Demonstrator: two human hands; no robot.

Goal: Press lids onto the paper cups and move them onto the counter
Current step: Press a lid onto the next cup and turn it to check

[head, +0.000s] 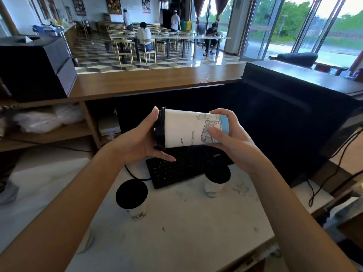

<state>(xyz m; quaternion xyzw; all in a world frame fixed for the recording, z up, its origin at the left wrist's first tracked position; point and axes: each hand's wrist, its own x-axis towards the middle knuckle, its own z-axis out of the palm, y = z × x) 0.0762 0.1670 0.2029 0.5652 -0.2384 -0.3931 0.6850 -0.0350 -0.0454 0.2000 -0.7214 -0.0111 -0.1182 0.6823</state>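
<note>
A white paper cup (182, 130) with a blue base band and a line drawing lies sideways in the air between my hands, above the keyboard. A black lid (160, 129) sits on its left end. My left hand (141, 142) presses against the lid with palm and straight fingers. My right hand (225, 132) grips the cup's base end, thumb across the drawing. Two more lidded cups stand on the white worktop below: one (132, 195) at the left, one (217, 178) at the right. The wooden counter (157, 81) runs across behind.
A black keyboard (186, 165) lies on the worktop (186, 222) under the held cup. A black monitor back (294, 107) fills the right side, cables hanging beside it. A black box (35, 67) stands on the counter's left end. Shelves with white bags are at the left.
</note>
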